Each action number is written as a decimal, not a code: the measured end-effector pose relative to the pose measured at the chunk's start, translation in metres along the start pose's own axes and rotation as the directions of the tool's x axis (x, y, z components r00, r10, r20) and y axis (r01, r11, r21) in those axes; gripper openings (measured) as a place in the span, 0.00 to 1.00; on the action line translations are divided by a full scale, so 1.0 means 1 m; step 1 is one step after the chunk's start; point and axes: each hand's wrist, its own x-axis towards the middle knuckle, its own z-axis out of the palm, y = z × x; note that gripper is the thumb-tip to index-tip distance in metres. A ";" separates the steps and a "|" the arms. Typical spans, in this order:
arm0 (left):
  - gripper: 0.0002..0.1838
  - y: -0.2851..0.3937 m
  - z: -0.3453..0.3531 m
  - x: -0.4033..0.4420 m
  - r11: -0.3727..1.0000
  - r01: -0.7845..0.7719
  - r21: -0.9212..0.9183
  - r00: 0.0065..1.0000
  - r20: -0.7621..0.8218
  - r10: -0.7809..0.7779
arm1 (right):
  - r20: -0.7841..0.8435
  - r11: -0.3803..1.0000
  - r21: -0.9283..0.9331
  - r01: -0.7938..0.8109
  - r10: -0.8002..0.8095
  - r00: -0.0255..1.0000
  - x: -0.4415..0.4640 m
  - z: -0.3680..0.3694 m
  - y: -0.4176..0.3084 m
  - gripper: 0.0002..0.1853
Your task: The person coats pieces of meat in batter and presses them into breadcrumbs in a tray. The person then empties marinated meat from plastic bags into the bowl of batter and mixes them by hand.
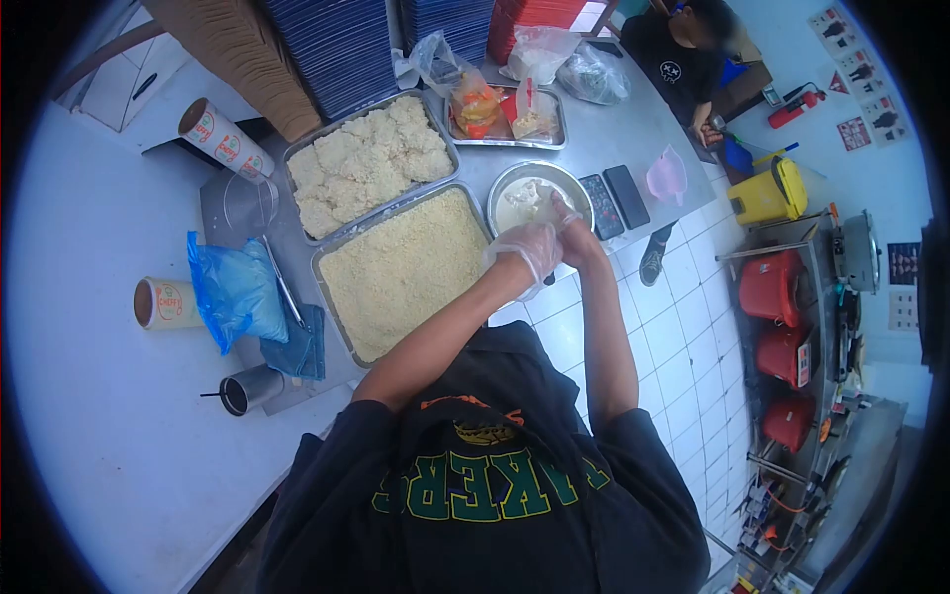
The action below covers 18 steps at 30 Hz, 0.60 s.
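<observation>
A round metal bowl [500, 185] holds a pale, milky batter with lumps in it. My left hand [526, 249], in a clear plastic glove, is over the bowl's near edge; its fingers are hidden from view. My right hand [575, 236] is beside it, with fingers reaching into the bowl's right side; what they hold, if anything, cannot be made out. Left of the bowl, a metal tray of crumbly coating [396, 267] lies near my left forearm. Behind it is another tray filled with coated pieces [371, 163].
Two dark phones [624, 196] and a pink scoop [667, 176] lie right of the bowl. Behind stands a tray with bagged food [478, 109]. A blue bag [237, 292] and a metal tumbler [251, 389] are at left. Another person [678, 59] is at the back right.
</observation>
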 end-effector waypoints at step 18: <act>0.13 0.032 0.024 -0.026 0.970 -0.204 -0.133 0.952 -0.258 0.165 | -0.113 0.994 0.101 0.040 -0.028 0.993 0.043 -0.048 0.032 0.19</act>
